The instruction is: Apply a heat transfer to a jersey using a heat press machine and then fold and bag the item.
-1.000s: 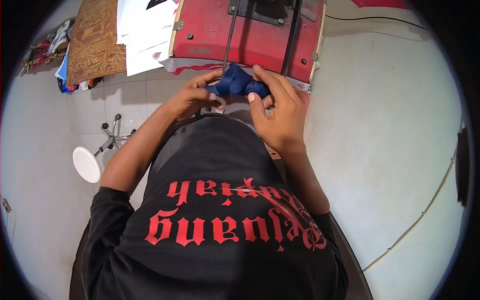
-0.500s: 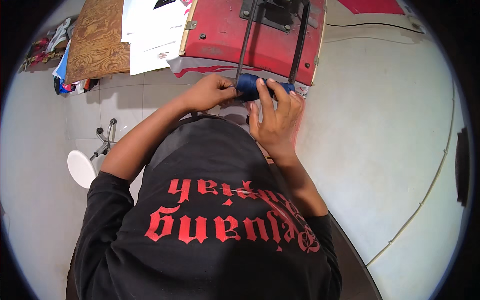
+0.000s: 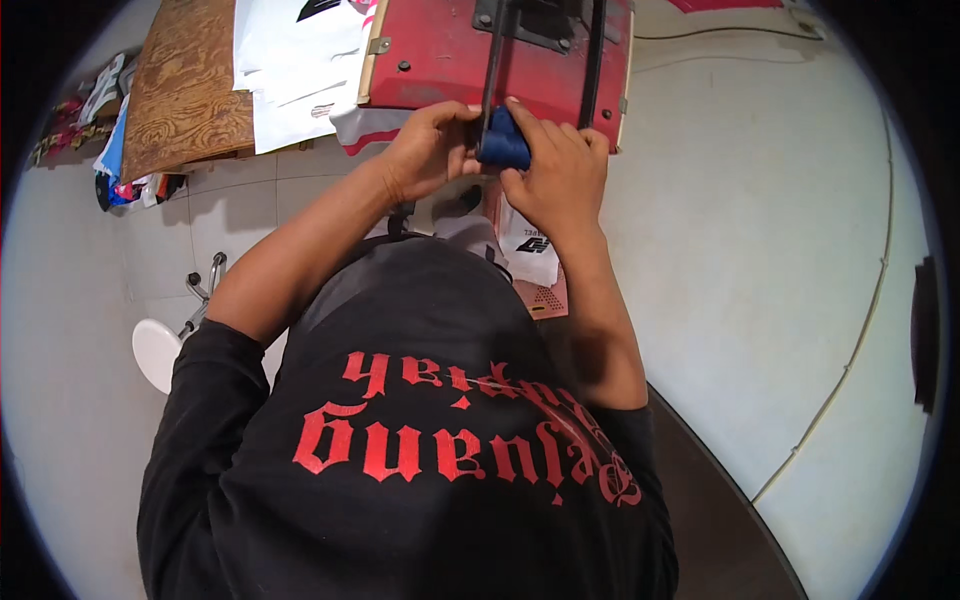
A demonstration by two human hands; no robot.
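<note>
A black metal lever handle (image 3: 598, 60) runs down over the red press machine (image 3: 430, 60). Its near crossbar carries a blue wrapped grip (image 3: 505, 148), which looks like wound cloth or cord. My right hand (image 3: 562, 175) is closed over the right part of this grip, thumb underneath and fingers across the top. At the left end of the bar, my left hand (image 3: 425, 150) has its fingers curled around the corner where the handle's side arm meets the grip. The right end of the grip is hidden behind my right hand.
White printed sheets (image 3: 300, 70) lie left of the machine, beside a wooden board (image 3: 190, 90). A white round stool (image 3: 157, 352) stands on the tiled floor to the left. Below my hands is a white printed package (image 3: 530, 255). A pale wall (image 3: 740, 220) rises on the right.
Both hands have shifted slightly up with the grip. My right hand has closed further over it, and less of the blue wrap shows. The white package below has come into view.
</note>
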